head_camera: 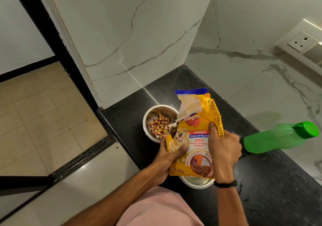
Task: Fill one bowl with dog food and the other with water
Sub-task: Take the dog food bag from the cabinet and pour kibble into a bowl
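Note:
A yellow dog food bag [195,138] with a torn blue top is held upright over the black counter [125,121]. My left hand [168,157] grips its lower left edge, thumb on the front. My right hand [223,149] grips its right side. Behind the bag, a steel bowl [148,119] holds a heap of brown kibble [160,126]. A second steel bowl [196,182] sits under the bag; only its near rim shows and its inside is hidden. A green water bottle [278,138] with a green cap stands to the right.
White marble walls close the counter at the back and the right. A wall socket [301,41] is high on the right wall. The counter's left edge drops to a tiled floor [43,112]. Small water splashes lie near the bottle.

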